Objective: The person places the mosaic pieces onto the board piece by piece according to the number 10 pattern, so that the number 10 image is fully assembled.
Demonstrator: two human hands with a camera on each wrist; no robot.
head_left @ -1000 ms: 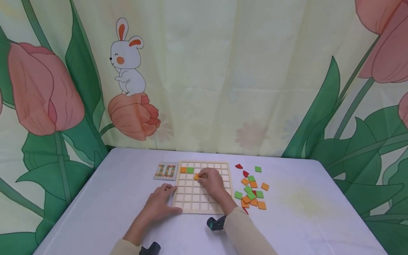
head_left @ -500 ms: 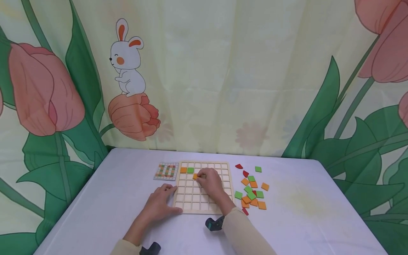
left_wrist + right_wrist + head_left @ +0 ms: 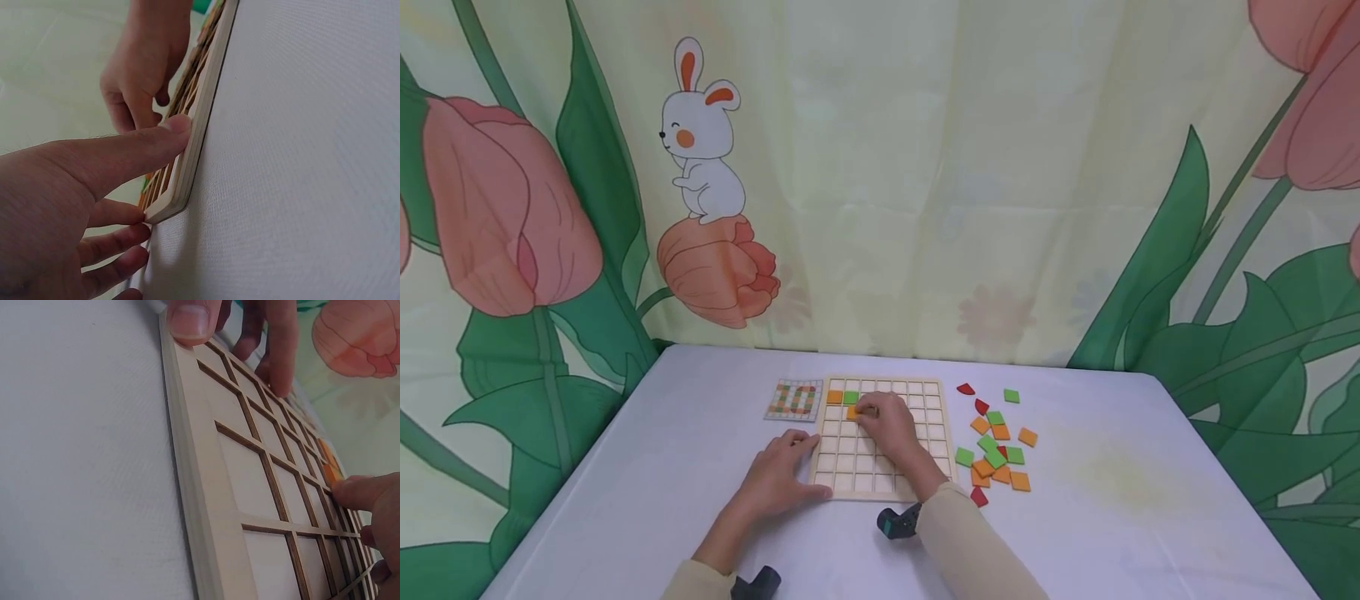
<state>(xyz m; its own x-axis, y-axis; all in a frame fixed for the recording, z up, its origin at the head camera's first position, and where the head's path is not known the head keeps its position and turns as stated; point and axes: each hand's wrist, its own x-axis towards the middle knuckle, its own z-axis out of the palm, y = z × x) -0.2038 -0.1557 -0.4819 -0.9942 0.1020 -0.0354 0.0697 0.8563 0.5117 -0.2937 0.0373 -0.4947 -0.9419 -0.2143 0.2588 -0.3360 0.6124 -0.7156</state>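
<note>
A wooden grid board (image 3: 846, 463) lies on the table. An orange square tile (image 3: 834, 397) and a green square tile (image 3: 851, 397) sit side by side in its top row. One row below, my right hand (image 3: 891, 429) pinches another orange square tile (image 3: 852, 412), partly hidden by the fingertips. In the right wrist view the thumb meets this orange tile (image 3: 333, 475). My left hand (image 3: 777, 475) holds the board's near left corner. Its thumb (image 3: 178, 125) presses on the frame while the other fingers reach along the left edge.
A printed pattern card (image 3: 794, 400) lies left of the board. Right of it are scattered green tiles (image 3: 1012, 396), orange tiles (image 3: 1027, 437) and red pieces (image 3: 979, 496), some overlapping. A floral curtain (image 3: 880, 183) hangs behind the table (image 3: 1097, 492).
My right hand has slid a little to the left with the orange tile, which is now below the green tile. The left hand stays at the board's corner.
</note>
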